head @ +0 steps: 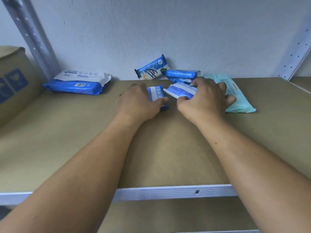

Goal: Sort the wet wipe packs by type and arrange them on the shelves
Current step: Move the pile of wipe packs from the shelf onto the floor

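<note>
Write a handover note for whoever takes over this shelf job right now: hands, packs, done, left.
Left hand: grips a small blue pack lying on the shelf.
Right hand: pinches a blue-and-white pack, partly over the teal pack.
Other packs: the large blue pack lies at the left by the cardboard box. One leaning pack rests against the back wall, with a loose heap of blue packs beside it.
Done: no tidy groups yet.
Left: separate the small blue packs, group each type, line them up.

Textured white wall (168, 27), grey perforated upright (34, 37)
</note>
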A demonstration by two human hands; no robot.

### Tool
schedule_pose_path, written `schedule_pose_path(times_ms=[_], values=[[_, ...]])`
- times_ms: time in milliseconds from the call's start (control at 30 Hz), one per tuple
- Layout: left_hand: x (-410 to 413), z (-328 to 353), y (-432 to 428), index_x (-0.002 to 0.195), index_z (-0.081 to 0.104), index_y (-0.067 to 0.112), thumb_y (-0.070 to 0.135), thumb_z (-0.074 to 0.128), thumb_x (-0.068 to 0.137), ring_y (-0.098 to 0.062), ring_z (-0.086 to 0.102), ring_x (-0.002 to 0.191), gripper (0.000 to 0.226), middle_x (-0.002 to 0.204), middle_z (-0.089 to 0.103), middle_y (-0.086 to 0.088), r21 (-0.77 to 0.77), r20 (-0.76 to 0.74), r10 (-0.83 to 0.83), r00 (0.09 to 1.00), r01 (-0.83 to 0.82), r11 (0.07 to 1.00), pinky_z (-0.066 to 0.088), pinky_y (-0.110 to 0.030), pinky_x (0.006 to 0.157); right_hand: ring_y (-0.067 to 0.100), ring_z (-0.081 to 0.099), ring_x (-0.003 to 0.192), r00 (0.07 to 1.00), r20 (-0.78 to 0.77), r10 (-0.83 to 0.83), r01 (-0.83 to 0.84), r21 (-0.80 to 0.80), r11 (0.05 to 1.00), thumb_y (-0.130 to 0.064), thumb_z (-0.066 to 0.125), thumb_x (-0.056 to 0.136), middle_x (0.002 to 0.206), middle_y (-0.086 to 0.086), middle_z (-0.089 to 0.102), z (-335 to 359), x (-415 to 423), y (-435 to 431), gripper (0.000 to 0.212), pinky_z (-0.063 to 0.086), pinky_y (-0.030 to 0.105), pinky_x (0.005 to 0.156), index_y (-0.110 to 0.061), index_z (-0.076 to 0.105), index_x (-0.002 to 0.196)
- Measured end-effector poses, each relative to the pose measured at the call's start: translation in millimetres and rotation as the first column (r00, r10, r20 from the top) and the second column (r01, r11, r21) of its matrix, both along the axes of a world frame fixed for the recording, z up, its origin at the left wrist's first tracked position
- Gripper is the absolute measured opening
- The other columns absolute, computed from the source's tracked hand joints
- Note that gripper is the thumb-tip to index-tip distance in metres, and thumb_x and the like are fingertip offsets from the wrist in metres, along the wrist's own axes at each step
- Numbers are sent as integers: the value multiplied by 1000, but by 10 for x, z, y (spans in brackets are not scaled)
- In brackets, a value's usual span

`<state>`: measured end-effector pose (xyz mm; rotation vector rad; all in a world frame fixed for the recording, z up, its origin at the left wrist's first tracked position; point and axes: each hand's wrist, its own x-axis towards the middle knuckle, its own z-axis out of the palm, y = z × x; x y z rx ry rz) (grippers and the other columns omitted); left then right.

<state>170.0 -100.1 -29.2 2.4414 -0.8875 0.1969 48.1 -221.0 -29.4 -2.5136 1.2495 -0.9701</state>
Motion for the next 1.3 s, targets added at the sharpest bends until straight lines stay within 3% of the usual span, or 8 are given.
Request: schedule_pose_path(times_ms=[133,233,433,633,933,1133,1233,1300], values=[[-10,-20,42,102,44,24,44,54,74,-29,54,109,36,105,54,4,-7,-66,-43,997,43,999,38,-43,101,29,38,113,996,-89,-12,10,-17,1000,-39,52,70,103,-7,46,-7,12,-9,35,22,43,80,-26,63,100],[-1,-19,97,112,50,26,42,42,64,-31,52,115,51,111,55,1,47,-72,-9,997,13,999,33,-40,102,29,37,111,994,-112,-7,6,-6,1000,-39,49,69,100,-8,41,-22,-1,-31,26,21,42,79,-25,60,88],[-49,-43,302,116,51,33,40,56,82,-29,51,115,35,113,58,1,20,-32,70,997,-69,997,32,-39,96,26,40,108,986,-147,73,-87,-90,992,-46,60,74,106,-6,51,-38,-143,94,24,23,40,77,-24,62,83],[-551,5,975,141,41,32,33,61,83,-35,58,110,61,116,64,-2,-197,5,44,999,-42,980,38,-42,93,25,47,98,990,-110,84,-99,-137,986,-47,68,69,99,-7,53,0,-672,628,31,19,37,74,-25,68,92],[-1435,273,2102,139,43,28,36,63,82,-32,61,100,61,108,66,0,-311,78,-18,997,41,949,46,-41,86,24,47,99,986,-3,165,-164,-125,978,-47,72,73,104,-9,54,361,-1646,1639,36,24,37,74,-26,69,102],[-2124,-95,2898,135,43,36,38,65,74,-23,65,95,65,103,66,4,-408,-198,-38,979,-47,912,53,-44,85,26,52,96,959,21,282,-281,-12,959,-50,66,68,101,-7,57,-112,-2277,2495,38,35,39,77,-26,71,97],[-2411,-552,3235,138,38,40,37,64,77,-18,63,101,67,111,63,5,-340,-360,8,933,-139,930,52,-40,89,26,58,91,954,6,300,-292,253,922,-47,69,68,94,-7,58,-634,-2480,2847,36,42,38,79,-23,73,94],[-2561,-893,3416,141,35,39,36,62,80,-16,61,110,66,121,58,10,-283,-460,26,887,-174,943,50,-37,93,24,60,88,944,-110,310,-225,471,853,-49,65,68,90,-9,56,-973,-2555,3036,38,48,37,80,-24,74,94]])
